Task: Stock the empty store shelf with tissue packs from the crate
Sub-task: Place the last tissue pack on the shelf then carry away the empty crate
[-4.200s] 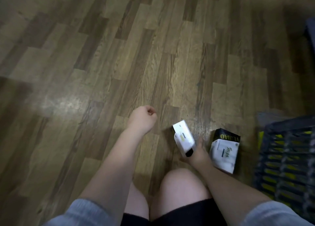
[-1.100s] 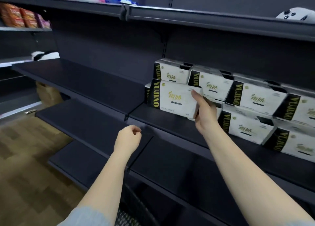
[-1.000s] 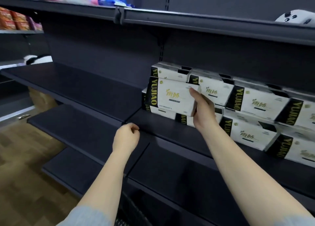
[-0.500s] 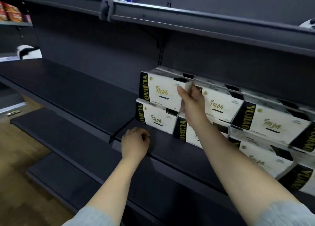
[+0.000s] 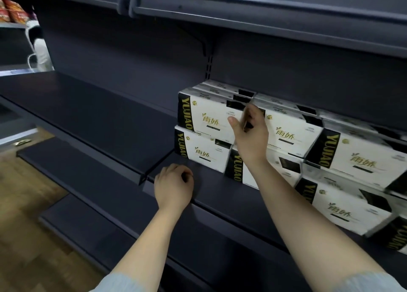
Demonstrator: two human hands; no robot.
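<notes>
Right hand [image 5: 250, 135] is at the right end of the top-left tissue pack [image 5: 207, 115], at about 1 o'clock from frame centre. Thumb lies flat on the pack's white front face; the fingers curl over its upper right corner, gripping that end. The pack sits upright, label forward, on top of a lower pack [image 5: 202, 153], at the left end of a two-high row of tissue packs [image 5: 343, 159] that runs away toward 3 o'clock. More packs show behind it, toward the back panel.

Left hand [image 5: 174, 187] is at about 7 o'clock from the held pack, fingers curled into a loose fist, holding nothing. It rests at the front edge of the dark shelf [image 5: 110, 119] that bears the packs, beside the seam between two shelf boards.

The shelf to the left of the packs, toward 9 o'clock, shows bare board. A second shelf [image 5: 88, 177] lies below it. An upper shelf [image 5: 264, 16] overhangs at 12 o'clock. Red snack bags [image 5: 11, 12] sit at far 10 o'clock. Wood floor [image 5: 26, 225] shows at 8 o'clock. Grey sleeves [image 5: 123, 284] cover both upper arms.
</notes>
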